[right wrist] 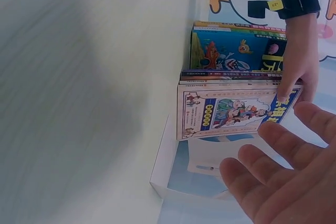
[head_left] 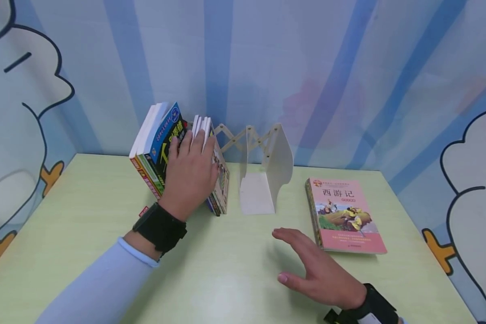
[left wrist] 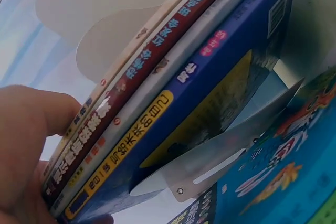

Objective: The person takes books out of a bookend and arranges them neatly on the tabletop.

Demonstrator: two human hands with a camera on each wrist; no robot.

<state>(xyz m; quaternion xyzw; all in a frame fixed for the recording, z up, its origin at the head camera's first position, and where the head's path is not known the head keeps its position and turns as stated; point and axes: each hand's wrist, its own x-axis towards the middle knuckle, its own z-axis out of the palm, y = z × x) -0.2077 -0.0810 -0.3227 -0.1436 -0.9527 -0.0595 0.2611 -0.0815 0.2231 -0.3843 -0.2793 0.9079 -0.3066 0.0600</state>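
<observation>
Labels: The pink book [head_left: 348, 213] lies flat, cover up, and is marked 西游记; the smaller print below is not legible. Among the thin books [left wrist: 160, 72], the blue-purple outer one has a yellow title panel [left wrist: 131, 140] on its spine, apparently 写给未来的自己, and a barcode [left wrist: 278, 14] on its cover. The neighbouring dark red spine has white lettering, too blurred to read with certainty. The opposite outer cover has a pale border and a cartoon group; its title is partly covered by fingers. The larger books [head_left: 155, 146] present a blue and black cover with yellow characters, partly hidden.

Edges and clearance: The white rack [head_left: 281, 159] consists of upright plates linked by a folding lattice [head_left: 236, 139]. One slotted plate stands between the thin books and the larger books. The bay between the two right-hand plates is open at the top and front. The worktop [head_left: 227, 261] meets the striped backdrop [head_left: 259, 58] along its rear edge. Open worktop separates the rack from the pink book and extends in front of both.

Hands: The left hand [head_left: 192, 173] reaches over the upright thin books and grips them between thumb and fingers. The right hand [head_left: 321, 272] is held wide, fingers spread and carrying nothing, above the worktop. It is in front of the gap between rack and pink book, near the pink book's lower left corner. The thin books are to its left and well apart.
</observation>
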